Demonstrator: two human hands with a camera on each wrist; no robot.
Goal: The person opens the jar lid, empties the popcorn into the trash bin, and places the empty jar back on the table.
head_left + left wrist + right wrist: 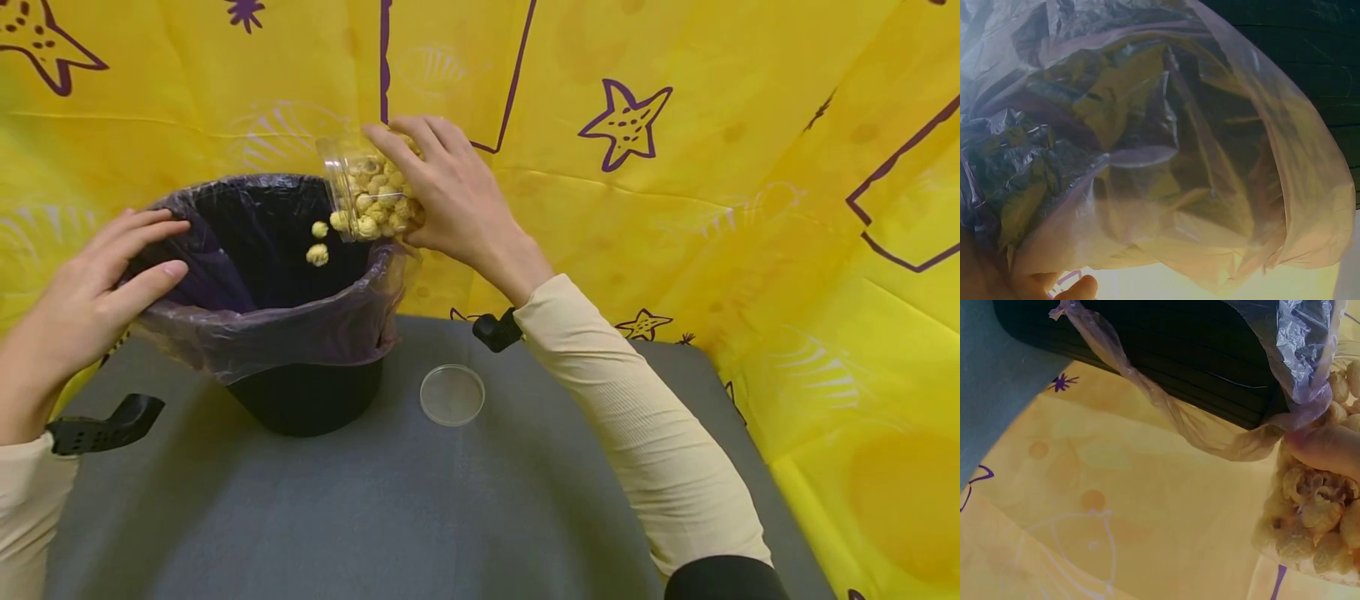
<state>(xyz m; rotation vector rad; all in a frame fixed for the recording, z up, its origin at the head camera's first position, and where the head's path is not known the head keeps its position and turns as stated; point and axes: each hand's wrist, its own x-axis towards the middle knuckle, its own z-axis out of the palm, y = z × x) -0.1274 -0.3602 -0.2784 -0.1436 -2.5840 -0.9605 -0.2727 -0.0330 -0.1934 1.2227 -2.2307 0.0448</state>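
Tilted jar point(375, 198), base hidden by right hand point(459, 196); popcorn point(317, 255) midair, bin point(307, 400) depths dark

grey flat tabletop point(450, 533), kinda soft shadows on it | bright yellow creased fabric backdrop point(750, 108) round the back and right | purple-outlined spotted starfish drawing point(626, 125) up on it, pretty cute | spiky solid-purple burst print point(244, 12) at the top, left of centre | faint whitish striped fish outline point(816, 375) low right
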